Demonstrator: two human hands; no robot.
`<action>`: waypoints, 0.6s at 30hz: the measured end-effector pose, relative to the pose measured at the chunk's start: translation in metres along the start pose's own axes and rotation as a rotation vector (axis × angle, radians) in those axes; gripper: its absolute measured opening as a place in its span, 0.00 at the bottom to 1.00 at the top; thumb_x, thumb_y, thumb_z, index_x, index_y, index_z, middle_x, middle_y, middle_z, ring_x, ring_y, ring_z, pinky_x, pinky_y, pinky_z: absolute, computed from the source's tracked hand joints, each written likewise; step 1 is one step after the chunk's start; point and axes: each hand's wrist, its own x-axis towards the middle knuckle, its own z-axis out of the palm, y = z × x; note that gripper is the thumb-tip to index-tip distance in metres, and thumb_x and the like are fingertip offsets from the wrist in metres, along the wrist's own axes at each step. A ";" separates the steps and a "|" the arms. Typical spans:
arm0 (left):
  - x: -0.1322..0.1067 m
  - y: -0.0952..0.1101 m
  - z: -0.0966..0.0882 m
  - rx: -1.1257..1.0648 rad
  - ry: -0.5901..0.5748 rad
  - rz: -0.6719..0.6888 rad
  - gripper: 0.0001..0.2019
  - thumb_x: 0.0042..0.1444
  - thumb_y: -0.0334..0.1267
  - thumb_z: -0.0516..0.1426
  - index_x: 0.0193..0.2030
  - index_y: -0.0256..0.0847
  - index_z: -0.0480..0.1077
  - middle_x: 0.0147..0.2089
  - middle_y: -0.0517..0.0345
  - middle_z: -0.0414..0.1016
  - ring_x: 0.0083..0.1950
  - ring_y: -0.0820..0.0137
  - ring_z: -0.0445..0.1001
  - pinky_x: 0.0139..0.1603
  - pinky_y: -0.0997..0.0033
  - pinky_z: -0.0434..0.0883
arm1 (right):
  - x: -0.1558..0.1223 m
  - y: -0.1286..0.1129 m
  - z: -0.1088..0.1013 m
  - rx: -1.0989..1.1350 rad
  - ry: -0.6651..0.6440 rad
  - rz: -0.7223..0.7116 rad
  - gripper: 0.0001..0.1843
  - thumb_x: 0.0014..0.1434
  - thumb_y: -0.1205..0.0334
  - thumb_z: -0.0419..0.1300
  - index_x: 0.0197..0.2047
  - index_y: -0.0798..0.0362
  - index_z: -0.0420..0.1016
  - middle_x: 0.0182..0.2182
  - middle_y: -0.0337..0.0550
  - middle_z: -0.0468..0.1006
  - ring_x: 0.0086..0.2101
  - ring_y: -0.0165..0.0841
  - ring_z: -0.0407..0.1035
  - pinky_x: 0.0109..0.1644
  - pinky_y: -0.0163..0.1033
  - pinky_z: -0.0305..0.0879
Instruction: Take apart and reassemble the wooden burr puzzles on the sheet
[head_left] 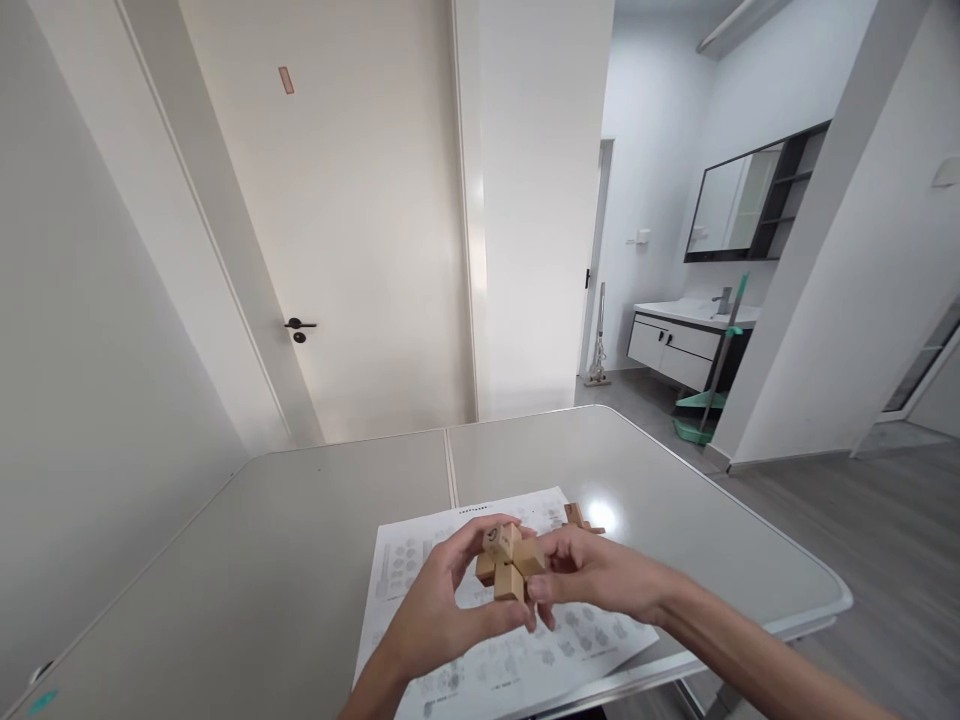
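Observation:
A wooden burr puzzle (508,578), made of interlocking light-brown blocks with dark marks on one block end, is held above a printed sheet. My left hand (442,600) curls around its left side, thumb along the bottom and fingers behind it. From the right, my right hand (592,575) pinches a block of the same puzzle between thumb and fingers. Some fingertips are hidden behind the wood. Beneath both hands lies the white instruction sheet (390,570), printed with small grey diagrams. Past my right hand, loose wooden puzzle pieces (576,516) rest on the table.
The grey table (300,540) has a pale raised rim and a seam across it. A white door (360,230) with a black handle stands behind it. To the right are a sink cabinet (671,345), a broom with a green dustpan (694,430), and a mop (599,345).

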 end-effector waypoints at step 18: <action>0.005 0.003 0.014 0.359 0.225 -0.148 0.28 0.51 0.46 0.68 0.61 0.53 0.71 0.57 0.56 0.79 0.59 0.54 0.74 0.61 0.57 0.69 | 0.007 0.040 0.004 -0.268 0.498 -0.115 0.09 0.62 0.55 0.65 0.37 0.50 0.72 0.27 0.34 0.73 0.27 0.29 0.65 0.31 0.35 0.65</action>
